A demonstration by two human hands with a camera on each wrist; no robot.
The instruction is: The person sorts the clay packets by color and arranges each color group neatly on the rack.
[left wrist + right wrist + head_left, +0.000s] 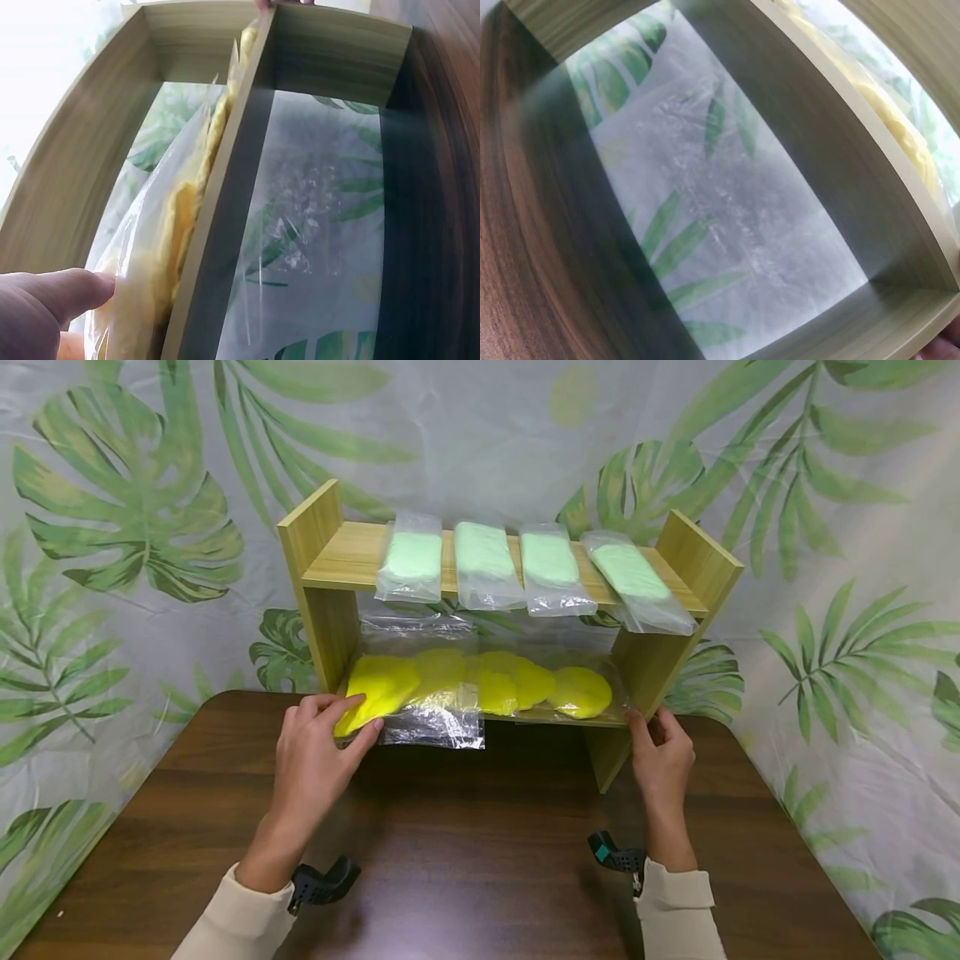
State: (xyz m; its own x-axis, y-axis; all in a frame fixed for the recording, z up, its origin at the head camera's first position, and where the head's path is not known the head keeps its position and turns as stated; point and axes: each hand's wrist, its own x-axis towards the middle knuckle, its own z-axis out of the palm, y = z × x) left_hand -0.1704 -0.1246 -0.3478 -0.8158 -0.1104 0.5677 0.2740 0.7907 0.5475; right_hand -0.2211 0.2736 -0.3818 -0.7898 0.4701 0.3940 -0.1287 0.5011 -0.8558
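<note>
A two-tier wooden shelf (330, 635) stands on the table. Clear plastic bags with flat, soft-looking yellow contents (442, 677) lie overlapping along its lower tier. My left hand (315, 752) pinches the leftmost yellow bag (375, 685), with the thumb in front and fingers at its left edge. In the left wrist view, the thumb (75, 292) lies against this bag (146, 277). My right hand (663, 760) grips the front edge of the right side panel (652, 668), close to the lower tier's end. Only slivers of its fingers (941, 349) enter the right wrist view.
Several clear bags with pale green contents (483, 556) lie on the upper tier, their ends overhanging the front edge. A dark wooden table (480, 843) extends toward me. Behind the shelf hangs a leaf-print cloth (495, 435). Each wrist wears a black strapped device (326, 881).
</note>
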